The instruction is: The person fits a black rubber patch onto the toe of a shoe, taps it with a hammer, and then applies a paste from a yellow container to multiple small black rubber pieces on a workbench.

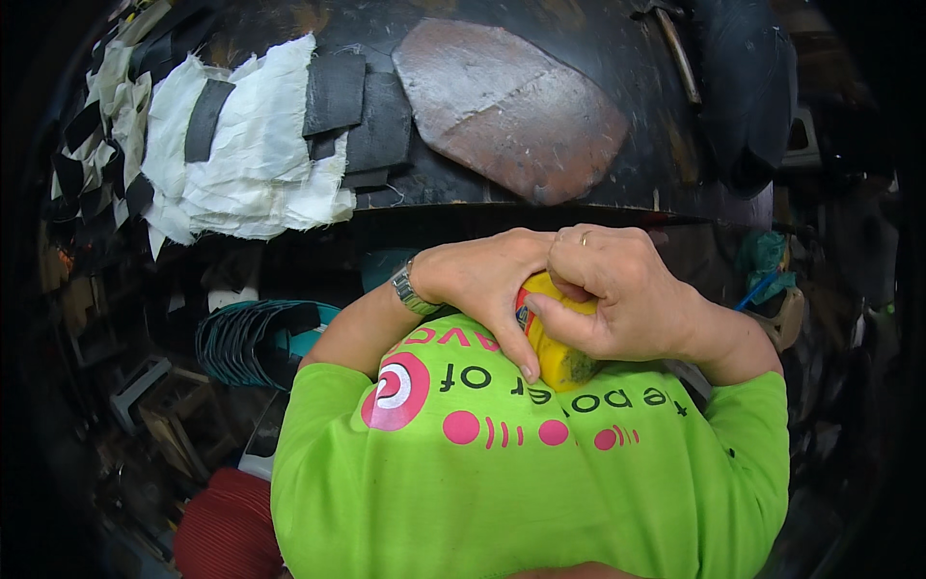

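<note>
A yellow container [561,367] with a red and dark label patch is held close against my green shirt, below the front edge of the worktable. My left hand [487,280], with a metal-band watch at its wrist, wraps round the container's left side, its thumb stretched down along it. My right hand [617,294], with a ring on one finger, is closed at the container's upper right part. Its thumb presses on the yellow surface and its fingers curl in. The hands hide the container's top, and whether the right fingers pinch a lid cannot be seen.
On the dark worktable [386,200] lie white frayed cloth [256,145], black strips [376,121] and a worn brown slab [511,106]. A hammer-like tool [678,58] lies far right beside dark sheeting [748,96]. Teal-edged dark pieces [246,343] are left; a green bag [762,256] is right.
</note>
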{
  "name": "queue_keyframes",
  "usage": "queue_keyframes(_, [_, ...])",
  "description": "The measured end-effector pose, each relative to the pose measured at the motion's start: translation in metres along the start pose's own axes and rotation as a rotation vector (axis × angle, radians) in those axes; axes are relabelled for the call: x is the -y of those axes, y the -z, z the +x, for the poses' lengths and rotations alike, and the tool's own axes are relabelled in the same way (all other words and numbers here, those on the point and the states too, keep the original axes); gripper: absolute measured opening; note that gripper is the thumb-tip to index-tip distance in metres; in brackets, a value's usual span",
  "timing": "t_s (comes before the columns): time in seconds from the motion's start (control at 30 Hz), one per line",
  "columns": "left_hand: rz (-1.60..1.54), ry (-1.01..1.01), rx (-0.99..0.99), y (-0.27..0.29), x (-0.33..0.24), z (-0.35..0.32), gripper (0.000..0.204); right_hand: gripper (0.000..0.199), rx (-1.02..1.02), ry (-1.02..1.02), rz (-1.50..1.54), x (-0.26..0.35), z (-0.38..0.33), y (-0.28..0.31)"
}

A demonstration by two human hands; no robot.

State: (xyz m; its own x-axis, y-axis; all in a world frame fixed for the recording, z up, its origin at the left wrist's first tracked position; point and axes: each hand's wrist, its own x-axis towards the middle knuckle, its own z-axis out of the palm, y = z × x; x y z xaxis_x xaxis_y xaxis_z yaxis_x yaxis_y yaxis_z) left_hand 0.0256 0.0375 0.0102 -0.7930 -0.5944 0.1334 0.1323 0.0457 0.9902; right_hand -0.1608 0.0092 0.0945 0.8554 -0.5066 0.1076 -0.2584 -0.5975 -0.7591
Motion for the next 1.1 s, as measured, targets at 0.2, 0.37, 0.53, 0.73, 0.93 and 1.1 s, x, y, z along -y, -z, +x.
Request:
queue_keyframes(0.2, [-0.157, 0.072, -0.047, -0.004, 0.016, -0.011, 0.089, 0.019, -0.070, 0.029, -0.015, 0.019, 0.006, 0.005])
queue_keyframes(0.37, [-0.467, -0.048, -0.180, -0.009, 0.042, -0.020, 0.104, 0.042, -0.163, 0.099, -0.084, 0.024, -0.005, 0.017])
queue_keyframes(0.53, [-0.511, -0.087, -0.546, -0.003, 0.039, -0.006, 0.126, 0.074, -0.290, 0.051, -0.313, -0.001, -0.012, 0.011])
queue_keyframes(0.73, [-0.136, -0.012, -0.527, 0.045, 0.016, 0.047, 0.128, 0.083, -0.602, 0.027, -0.426, -0.042, -0.006, 0.029])
queue_keyframes(0.93, [0.344, -0.023, -0.445, 0.099, 0.016, 0.134, 0.109, 0.071, -0.703, -0.075, -0.509, -0.116, 0.000, 0.074])
queue_keyframes(1.1, [0.538, -0.066, -0.392, 0.129, 0.042, 0.172, 0.111, 0.067, -0.985, -0.068, -0.169, -0.157, 0.010, 0.091])
